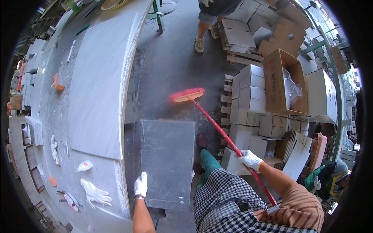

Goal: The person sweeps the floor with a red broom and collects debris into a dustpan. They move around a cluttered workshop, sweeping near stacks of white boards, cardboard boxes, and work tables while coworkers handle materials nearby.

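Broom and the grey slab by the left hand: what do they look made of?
Broom: red handle, smooth, likely plastic or coated metal; pale head block looks like wood, with red synthetic-looking bristles. The right hand grips the handle. Grey slab: flat, matte, scuffed, probably stone or cement board. The left hand, in a white glove, rests at its edge.

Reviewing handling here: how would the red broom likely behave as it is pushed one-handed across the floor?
The broom probably feels light: the right hand alone grips its thin handle. The handle looks straight, so likely stiff. Held far from the bristle head, it may wobble or twist. The left hand rests by the grey slab.
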Available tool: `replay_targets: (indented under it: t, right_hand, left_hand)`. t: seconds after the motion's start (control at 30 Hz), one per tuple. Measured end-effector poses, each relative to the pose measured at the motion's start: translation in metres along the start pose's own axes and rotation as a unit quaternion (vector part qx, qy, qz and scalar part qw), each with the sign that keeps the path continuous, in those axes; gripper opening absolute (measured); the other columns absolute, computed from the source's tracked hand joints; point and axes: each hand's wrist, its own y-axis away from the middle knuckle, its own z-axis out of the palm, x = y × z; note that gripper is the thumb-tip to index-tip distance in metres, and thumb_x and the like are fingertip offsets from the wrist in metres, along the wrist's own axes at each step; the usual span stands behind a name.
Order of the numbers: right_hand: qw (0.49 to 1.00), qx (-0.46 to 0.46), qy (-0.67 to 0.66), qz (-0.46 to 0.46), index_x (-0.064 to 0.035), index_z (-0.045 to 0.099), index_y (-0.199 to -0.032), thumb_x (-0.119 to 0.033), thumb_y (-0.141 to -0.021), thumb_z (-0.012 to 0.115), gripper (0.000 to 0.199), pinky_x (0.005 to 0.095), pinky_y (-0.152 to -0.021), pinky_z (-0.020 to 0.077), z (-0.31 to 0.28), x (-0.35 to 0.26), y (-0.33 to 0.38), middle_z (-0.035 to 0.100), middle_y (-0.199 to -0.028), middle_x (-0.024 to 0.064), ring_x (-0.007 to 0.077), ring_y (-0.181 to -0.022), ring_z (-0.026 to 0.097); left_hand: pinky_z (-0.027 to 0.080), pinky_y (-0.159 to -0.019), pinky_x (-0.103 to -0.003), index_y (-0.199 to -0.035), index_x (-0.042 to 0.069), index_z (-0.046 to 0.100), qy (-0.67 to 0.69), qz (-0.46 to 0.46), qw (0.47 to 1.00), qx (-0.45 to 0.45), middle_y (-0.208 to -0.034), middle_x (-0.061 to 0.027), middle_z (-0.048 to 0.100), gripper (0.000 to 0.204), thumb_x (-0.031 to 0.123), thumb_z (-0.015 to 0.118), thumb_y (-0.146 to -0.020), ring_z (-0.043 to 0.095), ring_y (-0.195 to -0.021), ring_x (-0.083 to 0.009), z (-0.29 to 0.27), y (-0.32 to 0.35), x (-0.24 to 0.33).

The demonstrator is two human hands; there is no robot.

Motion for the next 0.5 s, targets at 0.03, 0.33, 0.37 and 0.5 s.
replay_targets:
  t: [0.03,0.33,0.37,0.5]
  right_hand:
    - [0.999,-0.014,-0.032,0.009,-0.0022,0.065,-0.104,-0.012,-0.085,0.066,0.022,0.0267,-0.044,0.0440,-0.003,-0.002,0.005,0.057,-0.069,-0.0008,0.0083,-0.050,0.054]
    - [0.899,-0.272,-0.339,-0.063,-0.0062,0.054,-0.124,-0.004,-0.087,0.065,0.039,0.0464,-0.090,0.0540,0.075,-0.042,-0.044,0.058,-0.117,0.0072,0.0226,-0.109,0.059]
    - [0.882,-0.278,-0.373,-0.076,-0.0048,0.057,-0.118,-0.003,-0.086,0.064,0.032,0.0457,-0.091,0.0533,0.087,-0.044,-0.051,0.056,-0.115,0.0066,0.0212,-0.108,0.057]
    - [0.909,-0.200,-0.363,-0.044,-0.0037,0.058,-0.109,0.001,-0.082,0.065,0.028,0.0377,-0.086,0.0538,0.098,-0.047,-0.066,0.056,-0.103,0.0044,0.0192,-0.098,0.058]
  left_hand:
    - [0.047,-0.094,-0.048,-0.117,0.003,0.067,0.008,0.006,1.000,0.001,-0.115,-0.0264,0.067,0.071,0.066,0.042,-0.096,0.060,-0.113,-0.0445,0.002,-0.005,-0.003]
    - [0.047,-0.078,-0.054,-0.099,0.001,0.065,-0.023,0.042,0.999,0.009,-0.095,-0.0287,0.066,0.067,0.064,0.042,-0.096,0.062,-0.094,-0.0497,0.027,0.019,0.007]
    - [0.047,-0.077,-0.054,-0.098,0.002,0.065,-0.034,0.046,0.998,0.012,-0.094,-0.0285,0.066,0.067,0.065,0.043,-0.096,0.062,-0.092,-0.0499,0.031,0.027,0.011]
    - [0.046,-0.070,-0.049,-0.090,0.003,0.065,0.006,-0.003,0.997,0.074,-0.082,-0.0229,0.066,0.061,0.062,0.054,-0.092,0.063,-0.079,-0.0409,0.045,0.048,0.034]
